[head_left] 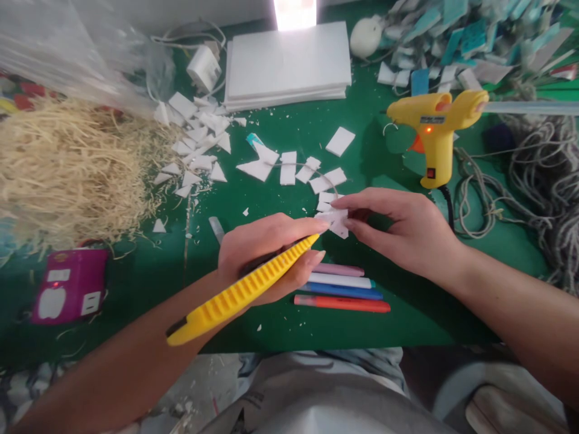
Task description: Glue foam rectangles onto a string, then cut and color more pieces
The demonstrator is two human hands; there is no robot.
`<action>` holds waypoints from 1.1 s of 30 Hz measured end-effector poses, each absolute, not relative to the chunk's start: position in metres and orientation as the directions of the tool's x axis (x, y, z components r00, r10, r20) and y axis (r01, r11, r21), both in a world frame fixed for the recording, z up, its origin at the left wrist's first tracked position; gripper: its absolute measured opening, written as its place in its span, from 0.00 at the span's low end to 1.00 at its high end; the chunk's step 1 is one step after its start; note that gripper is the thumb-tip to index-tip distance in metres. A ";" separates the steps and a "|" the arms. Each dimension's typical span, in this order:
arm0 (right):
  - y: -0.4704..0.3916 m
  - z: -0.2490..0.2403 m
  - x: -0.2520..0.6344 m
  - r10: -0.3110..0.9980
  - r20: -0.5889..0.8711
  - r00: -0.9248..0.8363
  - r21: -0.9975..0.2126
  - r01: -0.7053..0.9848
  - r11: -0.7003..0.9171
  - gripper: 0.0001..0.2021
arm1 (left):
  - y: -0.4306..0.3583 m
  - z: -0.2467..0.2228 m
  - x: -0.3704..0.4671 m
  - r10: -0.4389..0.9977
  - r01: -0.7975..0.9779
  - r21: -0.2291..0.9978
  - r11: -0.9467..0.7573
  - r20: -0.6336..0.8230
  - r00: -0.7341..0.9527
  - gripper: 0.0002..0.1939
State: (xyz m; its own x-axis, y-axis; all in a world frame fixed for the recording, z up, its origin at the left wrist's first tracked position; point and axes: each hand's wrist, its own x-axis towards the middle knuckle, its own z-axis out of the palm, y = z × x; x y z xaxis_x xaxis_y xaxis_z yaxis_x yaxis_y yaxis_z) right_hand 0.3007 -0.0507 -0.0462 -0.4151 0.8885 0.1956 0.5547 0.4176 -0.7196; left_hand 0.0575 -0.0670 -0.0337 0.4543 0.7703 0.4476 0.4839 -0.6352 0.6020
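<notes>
L hand (pixel 262 238): grips yellow utility knife (pixel 244 290)
R hand (pixel 402 224): pinches wht foam pc (pixel 338 225) edge
Room: grn tabletop (pixel 373 166) beside glue gun (pixel 438 135)

Left hand (pixel 262 238): I grip with it curled, left of the glue gun (pixel 436 141).
Right hand (pixel 407 229): I pinch, nearer me than the glue gun.
Forearms (pixel 502 307): I angle both inward, bare.

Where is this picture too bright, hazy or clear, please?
Head view: the bright light at the top is blown out to white, the plastic sheet at upper left looks hazy, the yellow tool in the left hand shows its ridges clearly.
</notes>
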 end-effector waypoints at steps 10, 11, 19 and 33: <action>-0.048 -0.045 0.303 0.849 0.242 -0.470 -0.689 0.533 0.491 0.15 | -0.059 -0.043 0.051 0.572 0.382 0.449 -0.808 0.444 0.690 0.14; -0.048 -0.046 0.303 0.845 0.246 -0.475 -0.690 0.526 0.497 0.15 | -0.060 -0.046 0.051 0.573 0.388 0.439 -0.810 0.455 0.682 0.14; -0.048 -0.049 0.301 0.814 0.292 -0.503 -0.684 0.485 0.545 0.15 | -0.063 -0.057 0.054 0.549 0.407 0.370 -0.835 0.512 0.661 0.15; -0.050 -0.047 0.298 0.883 0.207 -0.422 -0.719 0.546 0.430 0.14 | -0.063 -0.041 0.067 0.732 0.466 0.568 -0.679 0.569 0.373 0.08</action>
